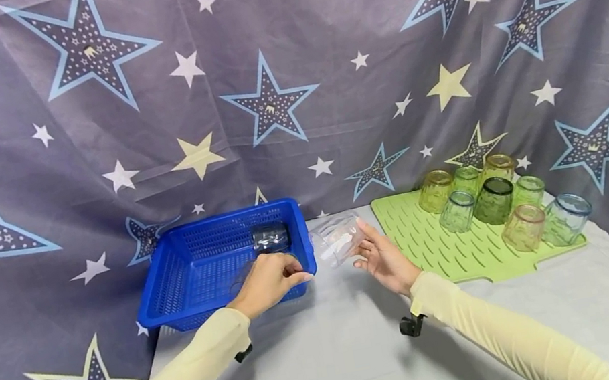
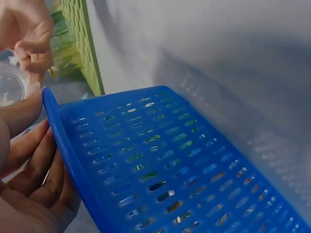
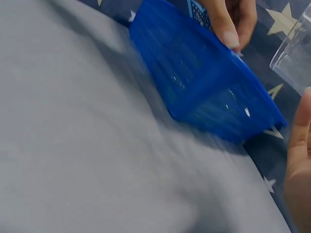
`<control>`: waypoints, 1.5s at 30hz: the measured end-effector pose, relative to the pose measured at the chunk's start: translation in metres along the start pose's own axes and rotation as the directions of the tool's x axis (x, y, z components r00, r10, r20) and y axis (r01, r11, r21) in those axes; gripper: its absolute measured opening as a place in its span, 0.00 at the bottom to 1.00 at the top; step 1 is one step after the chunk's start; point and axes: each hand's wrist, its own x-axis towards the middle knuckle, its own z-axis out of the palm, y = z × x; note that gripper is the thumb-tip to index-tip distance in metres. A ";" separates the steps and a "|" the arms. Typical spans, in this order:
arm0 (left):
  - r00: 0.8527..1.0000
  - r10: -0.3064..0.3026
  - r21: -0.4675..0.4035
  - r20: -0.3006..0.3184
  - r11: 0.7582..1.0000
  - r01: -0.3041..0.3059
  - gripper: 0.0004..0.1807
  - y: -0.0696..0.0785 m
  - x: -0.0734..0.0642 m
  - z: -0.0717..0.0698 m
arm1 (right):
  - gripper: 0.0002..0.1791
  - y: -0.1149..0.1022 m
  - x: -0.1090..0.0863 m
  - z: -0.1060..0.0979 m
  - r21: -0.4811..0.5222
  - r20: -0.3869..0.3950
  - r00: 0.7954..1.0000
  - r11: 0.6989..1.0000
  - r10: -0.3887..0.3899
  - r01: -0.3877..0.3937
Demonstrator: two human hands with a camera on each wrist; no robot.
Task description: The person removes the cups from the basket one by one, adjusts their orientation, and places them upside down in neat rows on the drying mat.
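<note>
My right hand (image 1: 387, 263) holds a clear drinking glass (image 1: 338, 242) by its right end, tilted on its side above the table, just right of the blue basket (image 1: 302, 231). Beside the basket's near right corner is my left hand (image 1: 271, 280), fingers loosely bent and thumb pointing right. From the right wrist view, the left thumb (image 3: 227, 36) overlaps the basket's rim; whether it presses there I cannot tell. No object shows between the left fingers (image 2: 41, 160). Inside the basket lies a dark glass (image 1: 270, 238), and a faint clear shape is partly hidden by the left hand.
A light green drying mat (image 1: 406, 213) lies at the right, bearing several tinted glasses (image 1: 494, 201) in yellow, green, pink and blue. The pale tabletop (image 1: 335, 361) extends in front. A star-patterned grey curtain (image 1: 277, 174) hangs close behind the basket and mat.
</note>
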 end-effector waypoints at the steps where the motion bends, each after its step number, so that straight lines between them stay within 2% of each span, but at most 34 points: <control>1: 1.000 0.015 0.023 0.006 1.000 -0.015 0.08 0.000 0.000 0.001 | 0.20 -0.002 0.000 -0.003 -0.009 -0.007 1.000 1.000 -0.009 0.009; 5: 0.999 0.046 0.096 0.028 0.994 -0.048 0.09 0.003 0.002 0.004 | 0.14 -0.008 0.000 -0.018 -0.090 -0.032 0.998 0.995 -0.052 0.049; 7: 0.998 0.055 0.134 0.035 0.989 -0.060 0.10 0.003 0.002 0.005 | 0.18 -0.011 0.000 -0.025 -0.162 -0.041 0.996 0.984 -0.080 0.072; 12: 0.997 0.076 0.199 0.022 0.977 -0.078 0.09 0.005 0.002 0.007 | 0.32 -0.018 -0.003 -0.041 -0.369 -0.069 0.987 0.923 -0.143 0.108; 14: 0.996 0.084 0.209 0.011 0.974 -0.085 0.08 0.006 0.002 0.007 | 0.33 -0.021 -0.005 -0.045 -0.419 -0.080 0.984 0.901 -0.158 0.110; 19: 0.993 0.119 0.222 -0.020 0.969 -0.111 0.06 0.007 0.002 0.007 | 0.31 -0.030 -0.008 -0.058 -0.483 -0.096 0.979 0.868 -0.180 0.112; 26: 0.986 0.156 0.265 -0.050 0.954 -0.137 0.08 0.010 0.001 0.009 | 0.31 -0.044 -0.013 -0.082 -0.591 -0.119 0.968 0.800 -0.219 0.109; 36: 0.994 0.105 0.257 -0.015 0.961 -0.098 0.09 0.012 0.002 0.010 | 0.35 -0.057 -0.030 -0.108 -0.689 -0.130 0.967 0.722 -0.218 0.070; 45: 0.996 0.083 0.267 -0.008 0.960 -0.078 0.07 0.011 0.003 0.010 | 0.40 -0.071 -0.048 -0.134 -0.772 -0.127 0.964 0.634 -0.233 0.052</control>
